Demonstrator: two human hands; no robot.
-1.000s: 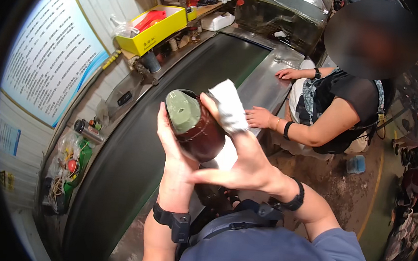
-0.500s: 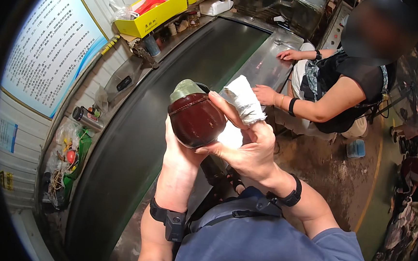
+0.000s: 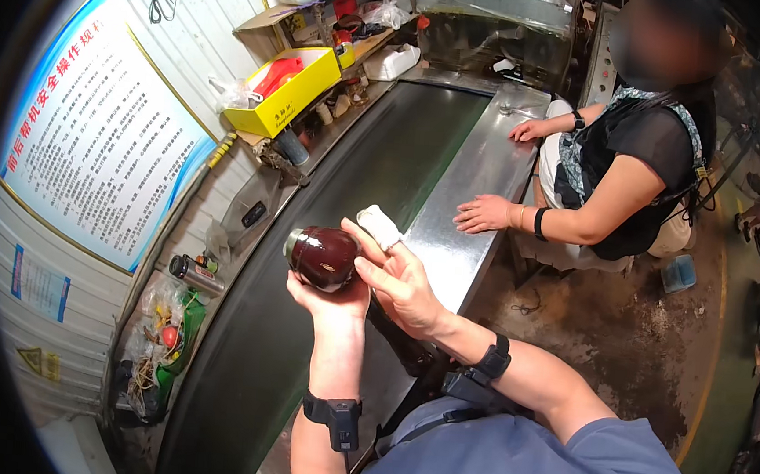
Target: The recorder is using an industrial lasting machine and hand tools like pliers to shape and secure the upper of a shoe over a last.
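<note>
A glossy dark red shoe upper (image 3: 330, 262), apparently on a greenish shoe last (image 3: 290, 243), is held up in front of me, with its rounded end toward me. From below and behind, my left hand (image 3: 333, 302) cups it, its fingers partly hidden by the shoe. My right hand (image 3: 407, 287) is at the right side, thumb and forefinger by the red surface. White cloth (image 3: 381, 226) is wrapped about the fingers of that hand. Under both hands runs a dark green conveyor belt (image 3: 312, 197).
A co-worker (image 3: 614, 165) sits across the metal ledge (image 3: 494, 179), one hand (image 3: 485, 213) flat on it. Along the wall side stand a yellow box (image 3: 293, 99), a flask (image 3: 197, 273) and a bag of odds and ends (image 3: 161, 336). A blue tub (image 3: 679, 274) sits on the floor.
The shoe has turned so its green end now points left and less of it shows. My right hand and its cloth have dropped lower and turned. The view has shifted.
</note>
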